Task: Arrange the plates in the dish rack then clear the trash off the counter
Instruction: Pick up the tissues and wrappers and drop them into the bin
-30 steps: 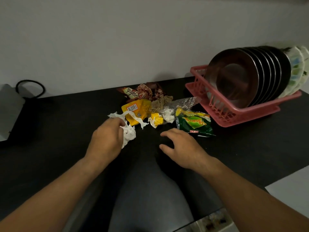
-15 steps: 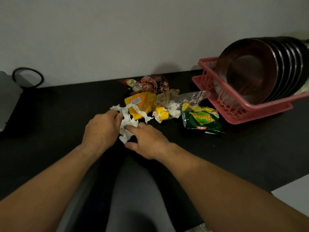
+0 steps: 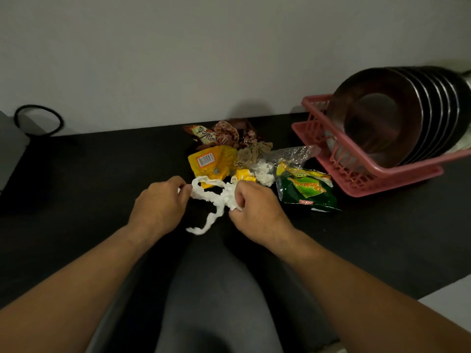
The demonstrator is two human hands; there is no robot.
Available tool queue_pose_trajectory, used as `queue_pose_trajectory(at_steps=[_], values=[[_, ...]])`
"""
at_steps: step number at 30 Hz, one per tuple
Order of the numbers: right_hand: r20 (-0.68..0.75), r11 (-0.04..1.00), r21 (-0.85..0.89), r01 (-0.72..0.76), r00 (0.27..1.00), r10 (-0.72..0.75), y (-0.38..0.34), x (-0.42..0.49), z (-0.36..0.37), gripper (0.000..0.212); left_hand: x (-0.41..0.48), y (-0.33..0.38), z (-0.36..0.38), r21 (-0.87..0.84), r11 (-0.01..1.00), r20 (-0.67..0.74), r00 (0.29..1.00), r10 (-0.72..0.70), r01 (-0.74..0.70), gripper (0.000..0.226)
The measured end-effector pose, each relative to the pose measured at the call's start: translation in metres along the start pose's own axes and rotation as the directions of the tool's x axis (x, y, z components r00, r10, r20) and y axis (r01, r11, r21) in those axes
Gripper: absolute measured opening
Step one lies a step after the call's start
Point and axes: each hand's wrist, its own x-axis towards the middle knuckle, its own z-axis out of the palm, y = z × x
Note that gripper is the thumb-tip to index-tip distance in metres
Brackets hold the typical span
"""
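Head view, left hand (image 3: 159, 207), right hand (image 3: 257, 211), each pinching tissue (image 3: 224, 197) strung between them

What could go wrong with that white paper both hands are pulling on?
1. The white tissue is stretched thin between the left hand and the right hand. It might rip and leave scraps on the counter.
2. Its loose tail trails toward the person and could break off unnoticed.
3. The right hand sits close to the green packet and could nudge it farther away.
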Motion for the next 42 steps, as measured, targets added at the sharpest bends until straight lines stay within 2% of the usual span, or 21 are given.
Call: queue_pose_trajectory(at_steps=[4,7,9,12,14,16,18,21,24,26,29,30,31,33,34,38,40,42], values=[[-0.113,0.988,0.134,-0.074,0.99,0.09,0.013,0.001,-0.019,0.018,0.004,0.01,0.001,-0.029,0.998,0.004,0.999,0.051,-0.051,0.022],[-0.159,0.99,0.079,-0.113,0.979,0.124,0.023,-0.001,-0.032,0.019,0.006,0.019,0.0,-0.046,0.994,-0.004,0.995,0.098,-0.098,0.024],[-0.164,0.99,0.05,-0.132,0.977,0.139,0.027,-0.004,-0.04,0.018,0.004,0.027,0.002,-0.033,0.989,0.041,0.988,0.147,-0.146,0.028],[-0.185,0.99,0.053,-0.133,0.973,0.141,0.03,-0.006,-0.048,0.014,-0.002,0.039,0.01,0.112,0.979,0.153,0.977,0.15,-0.168,0.046],[-0.205,0.988,0.047,-0.144,0.967,0.151,0.03,-0.008,-0.053,0.015,-0.004,0.043,0.02,0.242,0.963,0.187,0.979,0.077,-0.121,0.065],[-0.204,0.981,0.062,-0.185,0.959,0.194,0.03,-0.012,-0.056,0.02,-0.007,0.043,0.03,0.286,0.955,0.194,0.981,0.015,-0.072,0.074],[-0.183,0.972,0.08,-0.222,0.955,0.233,0.033,-0.018,-0.057,0.023,-0.01,0.04,0.04,0.235,0.969,0.176,0.984,0.028,-0.069,0.065],[-0.128,0.96,0.116,-0.256,0.954,0.27,0.041,-0.028,-0.058,0.017,-0.018,0.038,0.046,0.165,0.972,0.136,0.98,0.146,-0.168,0.033],[-0.028,0.946,0.102,-0.307,0.95,0.311,0.05,-0.035,-0.059,0.023,-0.018,0.043,0.042,0.129,0.969,0.166,0.968,0.187,-0.21,0.024],[-0.014,0.947,0.025,-0.322,0.947,0.322,0.055,-0.038,-0.06,0.028,-0.016,0.05,0.039,0.112,0.976,0.206,0.965,0.16,-0.186,0.024],[-0.022,0.944,-0.024,-0.33,0.944,0.33,0.061,-0.04,-0.064,0.026,-0.016,0.055,0.042,0.155,0.971,0.24,0.961,0.141,-0.181,0.05],[-0.02,0.942,-0.013,-0.336,0.942,0.336,0.065,-0.041,-0.066,0.023,-0.016,0.056,0.043,0.173,0.967,0.249,0.958,0.14,-0.186,0.052],[-0.021,0.938,0.013,-0.346,0.938,0.347,0.068,-0.042,-0.067,0.02,-0.017,0.056,0.045,0.178,0.965,0.263,0.954,0.141,-0.191,0.044],[-0.023,0.923,0.086,-0.376,0.925,0.379,0.072,-0.043,-0.07,0.026,-0.018,0.057,0.046,0.133,0.976,0.262,0.956,0.133,-0.172,0.014],[-0.035,0.919,0.11,-0.379,0.922,0.385,0.074,-0.042,-0.072,0.03,-0.018,0.059,0.046,0.09,0.984,0.241,0.962,0.128,-0.154,0.011],[-0.106,0.908,0.126,-0.4,0.904,0.413,0.08,-0.037,-0.077,0.03,-0.018,0.077,0.039,0.037,0.989,0.189,0.973,0.131,-0.14,0.042],[-0.107,0.907,0.079,-0.414,0.901,0.421,0.085,-0.032,-0.079,0.028,-0.017,0.086,0.037,0.042,0.984,0.181,0.97,0.162,-0.172,0.042],[-0.106,0.903,-0.019,-0.43,0.899,0.425,0.091,-0.027,-0.081,0.026,-0.016,0.092,0.035,0.009,0.984,0.202,0.964,0.173,-0.179,0.033]])
